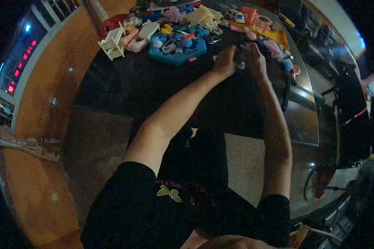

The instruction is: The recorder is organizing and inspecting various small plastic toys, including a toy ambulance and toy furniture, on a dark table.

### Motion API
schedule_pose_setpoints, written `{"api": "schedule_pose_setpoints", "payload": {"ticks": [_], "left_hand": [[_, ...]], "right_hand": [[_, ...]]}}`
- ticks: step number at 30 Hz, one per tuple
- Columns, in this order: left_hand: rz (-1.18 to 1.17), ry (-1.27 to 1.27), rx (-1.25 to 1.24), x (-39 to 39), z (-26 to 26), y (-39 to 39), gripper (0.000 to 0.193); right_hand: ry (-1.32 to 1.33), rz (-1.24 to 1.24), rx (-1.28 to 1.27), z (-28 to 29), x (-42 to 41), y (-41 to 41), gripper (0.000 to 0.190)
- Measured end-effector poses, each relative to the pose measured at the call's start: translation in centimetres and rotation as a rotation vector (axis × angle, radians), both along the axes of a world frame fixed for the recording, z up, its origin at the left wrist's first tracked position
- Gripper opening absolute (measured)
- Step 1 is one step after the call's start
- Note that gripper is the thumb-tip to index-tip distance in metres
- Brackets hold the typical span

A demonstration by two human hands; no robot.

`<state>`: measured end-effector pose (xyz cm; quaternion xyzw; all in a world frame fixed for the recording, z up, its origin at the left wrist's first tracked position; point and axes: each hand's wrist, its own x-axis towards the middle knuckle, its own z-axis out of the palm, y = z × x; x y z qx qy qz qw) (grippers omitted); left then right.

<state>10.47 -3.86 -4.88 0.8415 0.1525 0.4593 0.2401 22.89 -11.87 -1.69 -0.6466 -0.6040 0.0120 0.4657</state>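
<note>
Both arms reach forward over a dark tabletop (112,84). My left hand (227,62) and my right hand (255,59) are close together, fingers bent inward. Between them shows a small pale object (241,65); its kind is too blurred to tell, and so is which hand holds it. Left of my left hand stands a blue plastic basket (177,59) filled with small toy pieces. To the right of my right hand lie small pink and blue toys (274,48).
A cream toy bunk bed (112,43), a yellow plastic tray (279,39), a toy vehicle (234,15) and an orange plastic toy piece (249,14) lie at the table's far side. A dark coiled cord (286,93) hangs near the right edge.
</note>
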Motion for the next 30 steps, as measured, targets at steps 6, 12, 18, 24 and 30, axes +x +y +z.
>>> {"api": "schedule_pose_setpoints", "payload": {"ticks": [6,12,18,24,30], "left_hand": [[0.151,0.212,0.203,0.8,0.9,-0.5,0.037],[-0.117,0.001,-0.026,0.2,1.9,-0.7,0.047],[-0.247,-0.148,-0.322,0.4,2.8,-2.1,0.039],[-0.385,-0.532,-1.025,1.2,1.7,-0.7,0.026],[-0.061,-0.463,-0.053,0.1,4.3,-1.9,0.028]], "right_hand": [[-0.113,0.170,0.285,-1.3,-0.9,0.3,0.025],[0.225,0.182,0.181,-1.9,0.5,0.6,0.029],[0.655,0.256,0.042,0.2,1.1,-2.6,0.032],[0.087,0.191,0.149,-0.3,-1.1,-0.5,0.044],[-0.399,0.175,0.280,-0.3,1.1,-0.9,0.042]]}}
